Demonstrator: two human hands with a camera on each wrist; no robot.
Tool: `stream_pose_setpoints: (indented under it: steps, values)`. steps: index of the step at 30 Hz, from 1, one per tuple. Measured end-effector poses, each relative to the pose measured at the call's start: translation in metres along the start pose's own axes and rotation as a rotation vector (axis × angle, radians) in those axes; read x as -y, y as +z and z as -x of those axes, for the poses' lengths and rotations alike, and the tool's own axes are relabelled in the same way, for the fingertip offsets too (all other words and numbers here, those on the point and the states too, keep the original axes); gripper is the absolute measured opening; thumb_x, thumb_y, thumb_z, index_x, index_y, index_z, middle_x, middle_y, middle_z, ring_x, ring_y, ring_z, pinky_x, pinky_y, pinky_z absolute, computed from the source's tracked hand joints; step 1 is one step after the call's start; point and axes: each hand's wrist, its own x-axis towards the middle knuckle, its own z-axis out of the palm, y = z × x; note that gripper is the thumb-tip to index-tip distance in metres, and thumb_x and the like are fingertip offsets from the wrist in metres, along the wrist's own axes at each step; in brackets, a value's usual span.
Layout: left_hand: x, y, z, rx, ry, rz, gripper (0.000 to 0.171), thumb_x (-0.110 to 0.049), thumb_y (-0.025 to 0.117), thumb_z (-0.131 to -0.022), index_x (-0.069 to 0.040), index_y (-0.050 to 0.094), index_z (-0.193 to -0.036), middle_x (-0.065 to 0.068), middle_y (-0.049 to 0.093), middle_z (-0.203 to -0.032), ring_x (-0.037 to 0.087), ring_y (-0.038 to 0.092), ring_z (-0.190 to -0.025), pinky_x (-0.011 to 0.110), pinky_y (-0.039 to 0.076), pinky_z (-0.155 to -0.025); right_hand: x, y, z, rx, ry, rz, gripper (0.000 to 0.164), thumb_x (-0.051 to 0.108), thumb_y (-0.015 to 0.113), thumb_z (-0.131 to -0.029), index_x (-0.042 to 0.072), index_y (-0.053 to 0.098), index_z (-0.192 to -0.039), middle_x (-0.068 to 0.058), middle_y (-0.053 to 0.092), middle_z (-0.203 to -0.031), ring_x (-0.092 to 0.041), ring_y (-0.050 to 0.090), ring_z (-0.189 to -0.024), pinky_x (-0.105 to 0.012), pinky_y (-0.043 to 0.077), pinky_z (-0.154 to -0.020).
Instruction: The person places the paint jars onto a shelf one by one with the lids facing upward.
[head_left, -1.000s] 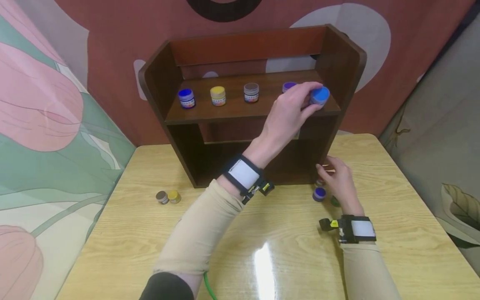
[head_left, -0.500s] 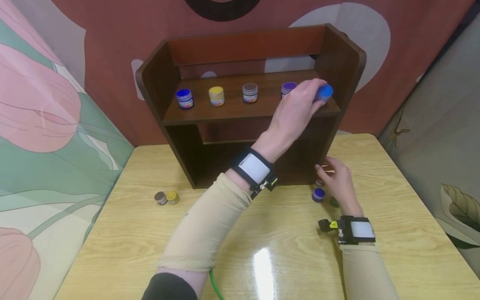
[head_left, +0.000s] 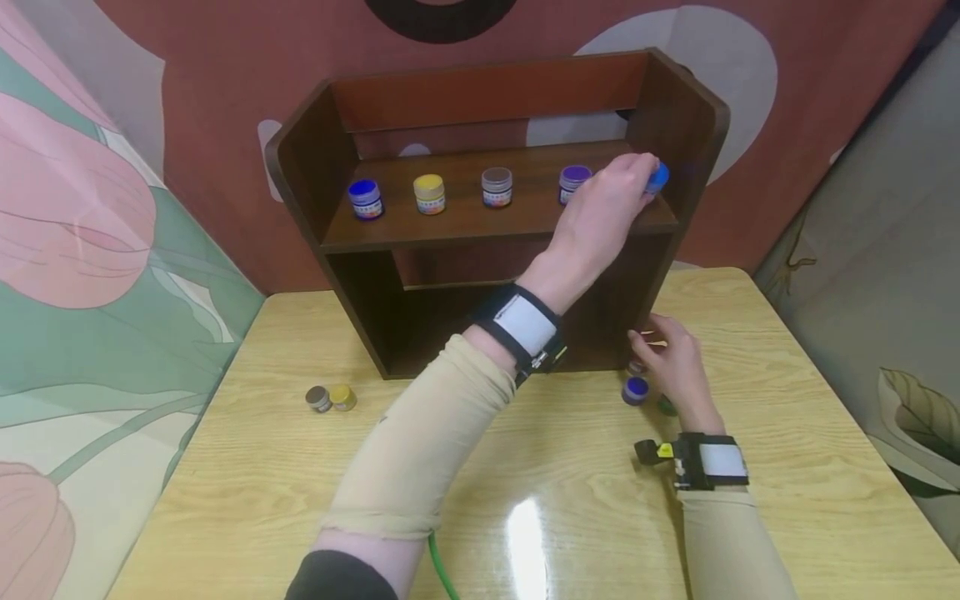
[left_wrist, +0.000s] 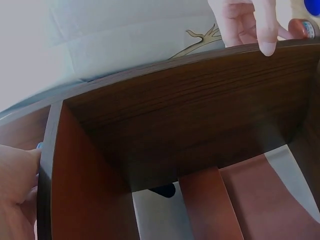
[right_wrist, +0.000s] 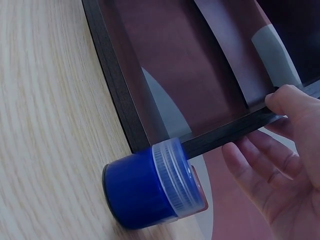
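My left hand (head_left: 600, 208) holds a small paint jar with a light blue lid (head_left: 657, 178) at the right end of the upper shelf; its fingers hide most of the jar. In the left wrist view only a sliver of that jar shows past the hand (left_wrist: 17, 190). Lower down, my right hand (head_left: 681, 367) grips the front edge of the right side panel of the dark brown wooden shelf unit (head_left: 495, 243), its thumb inside and fingers outside, as the right wrist view shows. Close below that hand stands a blue-purple jar (head_left: 635, 390), seen large as a blue jar (right_wrist: 137, 187).
Along the upper shelf stand a blue jar (head_left: 366, 198), a yellow jar (head_left: 429, 193), a brown jar (head_left: 497, 185) and a purple jar (head_left: 574, 182). On the table, brown (head_left: 318, 398) and yellow (head_left: 342, 397) jars sit left; a green jar (head_left: 667, 406) is partly hidden by the right wrist.
My left hand has carried the light blue jar a little to the right, toward the side panel, uncovering the purple jar. The right hand keeps its place.
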Motion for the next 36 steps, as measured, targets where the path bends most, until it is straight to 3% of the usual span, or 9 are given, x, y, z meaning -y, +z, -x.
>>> stream_pose_setpoints:
  steps: [7, 14, 25, 36]
  values:
    - [-0.0044, 0.0035, -0.0053, -0.001, -0.012, -0.115, 0.036, -0.029, 0.053, -0.102, -0.009, 0.055, -0.133, 0.003, 0.066, -0.13, 0.012, 0.066, -0.121, 0.016, 0.056, -0.092, 0.0, 0.0002, 0.0006, 0.005, 0.004, 0.0, 0.034, 0.022, 0.06, -0.1, 0.003, 0.061, -0.129, -0.022, 0.064, -0.122, -0.037, 0.066, -0.105, -0.051, 0.058, -0.087]
    - [-0.0065, 0.0038, -0.0075, 0.011, -0.038, -0.147, 0.036, -0.026, 0.053, -0.103, -0.007, 0.054, -0.133, 0.004, 0.067, -0.127, 0.012, 0.067, -0.118, 0.016, 0.057, -0.088, 0.0004, 0.0012, 0.0003, 0.007, 0.009, -0.001, 0.036, 0.023, 0.06, -0.1, 0.004, 0.06, -0.131, -0.022, 0.063, -0.124, -0.037, 0.066, -0.106, -0.052, 0.058, -0.088]
    - [-0.0068, 0.0051, -0.0097, 0.045, -0.092, -0.061, 0.04, -0.029, 0.054, -0.102, -0.009, 0.053, -0.136, 0.003, 0.067, -0.131, 0.01, 0.067, -0.118, 0.014, 0.056, -0.088, -0.001, 0.0013, 0.0005, 0.005, 0.014, 0.003, 0.037, 0.024, 0.059, -0.1, 0.004, 0.06, -0.132, -0.021, 0.063, -0.124, -0.036, 0.066, -0.105, -0.051, 0.058, -0.088]
    - [-0.0059, 0.0051, -0.0109, 0.055, -0.111, -0.038, 0.044, -0.028, 0.055, -0.101, -0.009, 0.049, -0.141, 0.003, 0.064, -0.137, 0.01, 0.066, -0.12, 0.013, 0.055, -0.088, 0.0001, 0.001, 0.0003, 0.0, 0.013, 0.004, 0.038, 0.024, 0.059, -0.101, 0.003, 0.06, -0.132, -0.022, 0.064, -0.123, -0.037, 0.066, -0.105, -0.05, 0.057, -0.087]
